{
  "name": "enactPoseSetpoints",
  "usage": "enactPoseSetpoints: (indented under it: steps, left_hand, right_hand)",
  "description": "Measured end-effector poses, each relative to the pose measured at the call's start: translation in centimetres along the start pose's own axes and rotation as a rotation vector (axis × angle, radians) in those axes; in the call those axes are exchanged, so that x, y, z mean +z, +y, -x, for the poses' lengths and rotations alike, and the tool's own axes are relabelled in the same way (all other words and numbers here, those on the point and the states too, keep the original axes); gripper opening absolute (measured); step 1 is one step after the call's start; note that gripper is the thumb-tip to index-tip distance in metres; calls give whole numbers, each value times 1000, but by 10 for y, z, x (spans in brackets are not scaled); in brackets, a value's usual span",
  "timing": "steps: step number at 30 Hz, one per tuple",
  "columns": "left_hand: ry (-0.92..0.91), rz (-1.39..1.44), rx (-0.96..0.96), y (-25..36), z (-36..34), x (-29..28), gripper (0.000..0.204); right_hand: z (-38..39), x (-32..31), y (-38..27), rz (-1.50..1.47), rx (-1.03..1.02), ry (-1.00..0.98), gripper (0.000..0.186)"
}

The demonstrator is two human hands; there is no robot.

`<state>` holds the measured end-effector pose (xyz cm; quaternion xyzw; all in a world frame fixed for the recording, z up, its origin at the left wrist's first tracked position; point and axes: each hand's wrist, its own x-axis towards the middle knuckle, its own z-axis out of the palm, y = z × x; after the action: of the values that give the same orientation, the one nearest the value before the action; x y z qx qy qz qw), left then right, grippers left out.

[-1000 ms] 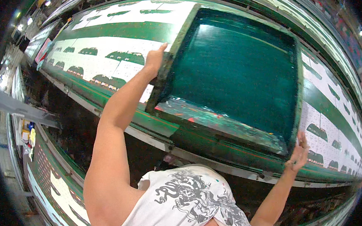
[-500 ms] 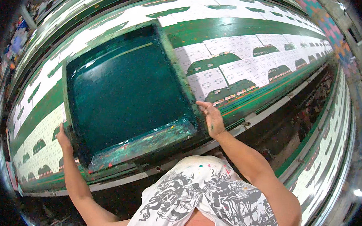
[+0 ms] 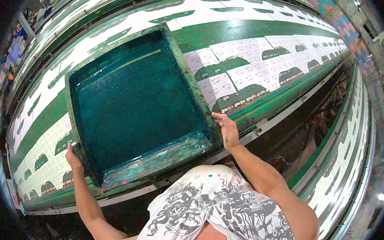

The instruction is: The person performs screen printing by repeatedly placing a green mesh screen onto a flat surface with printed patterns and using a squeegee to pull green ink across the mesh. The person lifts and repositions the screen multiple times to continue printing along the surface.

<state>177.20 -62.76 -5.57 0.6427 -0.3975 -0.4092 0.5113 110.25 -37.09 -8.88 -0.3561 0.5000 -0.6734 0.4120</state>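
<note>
A large square screen-printing frame (image 3: 181, 44), coated inside in dark teal ink (image 3: 138, 103), lies on a long green printing table (image 3: 223, 34). My left hand (image 3: 73, 156) grips its left side low down, the fingers partly hidden. At the lower right side, my right hand (image 3: 226, 131) holds the rail with fingertips against it and thumb lower. A paint-spattered ledge (image 3: 154, 159) runs along the frame's near side. White printed panels (image 3: 252, 75) with dark green curved shapes lie in rows either side of the frame.
A second long table (image 3: 337, 181) with printed panels runs along the right, past a dark gap. Another table (image 3: 71, 11) runs beyond the far edge. Cluttered items (image 3: 18, 52) stand at the far left, and a weathered floor (image 3: 373, 74) shows at far right.
The view has swung round since a second ago, showing more table to the right. In the last half second, frame and hands have shifted slightly lower in the picture, both hands still at its sides.
</note>
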Motion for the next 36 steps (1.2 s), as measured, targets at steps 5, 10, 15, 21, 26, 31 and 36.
enactPoseSetpoints:
  steps: [5,10,15,21,26,31,36]
  left_hand:
    - [-8,94,33,-1,11,13,51]
    - [-67,62,-7,1,15,23,49]
    - [50,110,61,-18,-3,-21,47]
    - [-15,-20,123,-8,11,33,51]
    - [-9,-328,112,-6,5,37,56]
    - [89,-681,269,-30,-5,23,72]
    - [42,-608,140,-20,4,43,78]
  right_hand:
    - [-4,-12,-10,-30,4,17,61]
    - [-7,-29,-10,-14,6,52,59]
    - [-11,-18,-11,-74,-18,-72,59]
    - [-13,-19,-31,554,-121,-28,47]
    - [9,75,-62,1001,-612,-575,57]
    - [25,140,-37,1025,-707,-1058,57]
    - [17,147,-31,1185,-801,-1019,46]
